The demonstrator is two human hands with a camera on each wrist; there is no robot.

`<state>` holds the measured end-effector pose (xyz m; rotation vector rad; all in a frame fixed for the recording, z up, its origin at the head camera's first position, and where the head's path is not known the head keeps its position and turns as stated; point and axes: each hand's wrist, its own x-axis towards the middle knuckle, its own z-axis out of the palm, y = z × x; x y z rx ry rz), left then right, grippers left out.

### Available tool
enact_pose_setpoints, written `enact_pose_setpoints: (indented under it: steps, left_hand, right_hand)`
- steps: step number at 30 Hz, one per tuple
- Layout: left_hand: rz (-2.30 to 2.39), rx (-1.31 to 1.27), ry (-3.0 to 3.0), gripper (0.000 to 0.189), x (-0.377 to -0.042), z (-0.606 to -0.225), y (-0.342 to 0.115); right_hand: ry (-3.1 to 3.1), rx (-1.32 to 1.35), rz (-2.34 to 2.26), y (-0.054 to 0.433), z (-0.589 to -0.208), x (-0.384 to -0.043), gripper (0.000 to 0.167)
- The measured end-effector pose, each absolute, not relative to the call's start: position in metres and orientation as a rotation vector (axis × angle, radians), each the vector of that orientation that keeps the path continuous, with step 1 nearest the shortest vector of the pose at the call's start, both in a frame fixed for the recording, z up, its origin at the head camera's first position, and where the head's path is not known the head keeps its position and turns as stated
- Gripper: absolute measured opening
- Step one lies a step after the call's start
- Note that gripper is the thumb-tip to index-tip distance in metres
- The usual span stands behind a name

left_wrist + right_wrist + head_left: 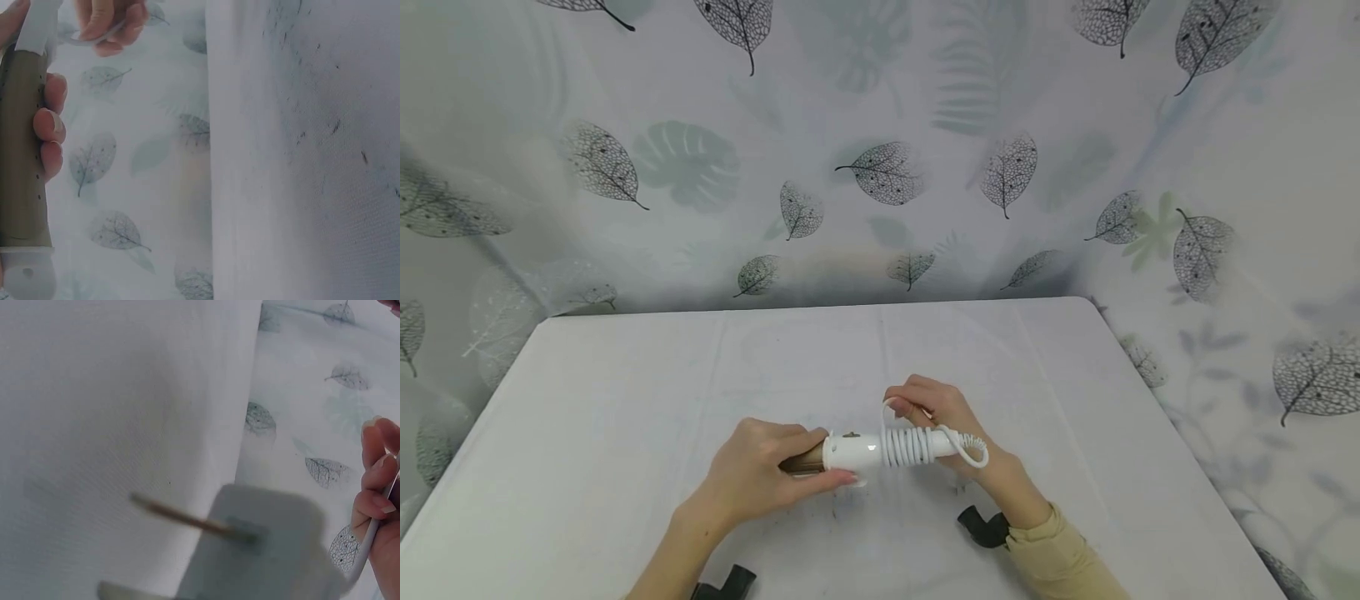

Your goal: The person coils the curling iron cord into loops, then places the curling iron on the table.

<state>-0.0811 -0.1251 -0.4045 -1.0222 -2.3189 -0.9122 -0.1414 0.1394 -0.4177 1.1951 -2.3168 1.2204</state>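
A white and brown hair iron [853, 452] lies crosswise above the table, its white cord [908, 447] wound in several loops round the handle. My left hand [756, 467] grips the brown part, thumb on the near side; in the left wrist view its fingertips [50, 125] curl round the brown barrel [24, 150], which has small holes and a white end. Behind the handle, my right hand [943, 408] pinches a raised length of cord between thumb and fingers. In the right wrist view that hand [378, 487] has the cord [369, 540] running down from it.
A white cloth covers the table [625, 392], with small dark specks under the hands. A leaf-patterned curtain [880, 233] hangs round the back and sides. Black curved pieces [985, 527] sit at both wrists. A blurred pale shape with a brown strip [187, 519] fills the lower right wrist view.
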Motion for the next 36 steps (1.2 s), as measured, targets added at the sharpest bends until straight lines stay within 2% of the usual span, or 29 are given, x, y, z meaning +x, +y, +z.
enact_pose_setpoints:
  steps: [4, 6, 11, 13, 17, 24, 27, 31, 36]
  left_hand:
    - [-0.888, -0.938, -2.28, 0.035, -0.082, -0.404, -0.126]
    - [-0.871, -0.897, -2.27, 0.036, -0.083, -0.404, -0.126]
    - [-0.81, -0.799, -2.286, 0.041, -0.084, -0.404, -0.126]
    - [-0.776, -0.747, -2.304, 0.044, -0.084, -0.405, -0.127]
    - [-0.743, -0.675, -2.309, 0.048, -0.085, -0.406, -0.127]
    - [-0.716, -0.596, -2.338, 0.035, -0.084, -0.404, -0.128]
    - [-0.694, -0.558, -2.365, 0.032, -0.084, -0.403, -0.128]
    - [-0.675, -0.52, -2.383, 0.035, -0.085, -0.403, -0.128]
    - [-0.671, -0.462, -2.402, 0.041, -0.086, -0.404, -0.128]
  right_hand:
    - [-2.362, 1.179, 1.106, 0.137, -0.421, -0.139, 0.007]
    - [-2.434, 1.147, 1.091, 0.136, -0.423, -0.137, 0.018]
    - [-2.677, 1.017, 1.124, 0.133, -0.426, -0.13, 0.013]
    - [-2.695, 1.015, 1.112, 0.132, -0.427, -0.13, 0.008]
    - [-2.605, 1.091, 1.054, 0.13, -0.428, -0.131, 0.012]
    - [-2.547, 1.154, 1.027, 0.128, -0.426, -0.132, 0.004]
    - [-2.544, 1.174, 1.012, 0.127, -0.426, -0.132, 0.007]
    - [-2.54, 1.179, 0.994, 0.126, -0.428, -0.132, 0.01]
    - [-2.542, 1.13, 0.969, 0.125, -0.429, -0.131, 0.006]
